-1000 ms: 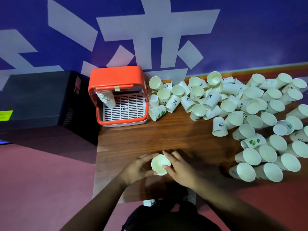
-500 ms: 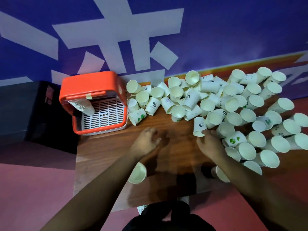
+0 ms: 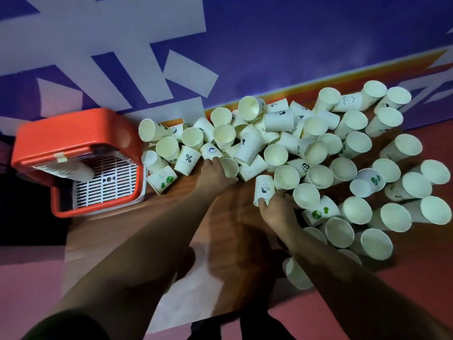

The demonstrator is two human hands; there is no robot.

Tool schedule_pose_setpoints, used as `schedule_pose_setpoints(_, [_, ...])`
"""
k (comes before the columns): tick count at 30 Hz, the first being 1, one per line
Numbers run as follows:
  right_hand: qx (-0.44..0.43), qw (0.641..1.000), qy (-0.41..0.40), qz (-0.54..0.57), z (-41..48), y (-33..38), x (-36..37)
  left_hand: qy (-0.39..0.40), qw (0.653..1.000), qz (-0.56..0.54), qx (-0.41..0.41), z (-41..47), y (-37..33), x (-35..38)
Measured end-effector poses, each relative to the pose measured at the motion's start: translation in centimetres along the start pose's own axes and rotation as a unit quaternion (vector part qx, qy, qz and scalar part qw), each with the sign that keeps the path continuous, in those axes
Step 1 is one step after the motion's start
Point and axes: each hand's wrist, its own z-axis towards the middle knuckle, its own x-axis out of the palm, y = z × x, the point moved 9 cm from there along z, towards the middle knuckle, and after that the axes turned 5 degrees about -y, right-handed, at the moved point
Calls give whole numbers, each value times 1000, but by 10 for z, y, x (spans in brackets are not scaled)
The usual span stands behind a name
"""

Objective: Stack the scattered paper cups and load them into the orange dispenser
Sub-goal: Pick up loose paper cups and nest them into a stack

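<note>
Dozens of paper cups (image 3: 315, 127) lie jumbled over the wooden table (image 3: 152, 217), from centre to right of frame. The orange dispenser (image 3: 73, 128) sits at centre left, just beside the pile. The left hand (image 3: 214, 174) curls its fingers round a cup on its side (image 3: 229, 167). The right hand (image 3: 277, 212) pinches an upturned printed cup (image 3: 264, 188) at its rim.
</note>
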Motion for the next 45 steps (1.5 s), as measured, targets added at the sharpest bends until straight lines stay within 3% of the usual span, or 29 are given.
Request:
schedule_pose_setpoints(11, [40, 996, 56, 52, 12, 0, 8, -2, 1000, 6, 30, 12, 0, 10])
schedule_pose_setpoints(20, [-17, 991, 50, 120, -42, 28, -24, -32, 992, -115, 43, -61, 55, -88])
schedule_pose_setpoints(30, [-71, 983, 73, 153, -106, 99, -12, 19, 965, -246, 88, -188, 136, -172])
schedule_pose_setpoints(37, [-89, 975, 54, 198, -151, 134, 3, 57, 970, -197, 132, -241, 182, -139])
schedule_pose_setpoints(45, [-116, 968, 53, 217, -190, 143, 6, 69, 981, -91, 158, -245, 217, -63])
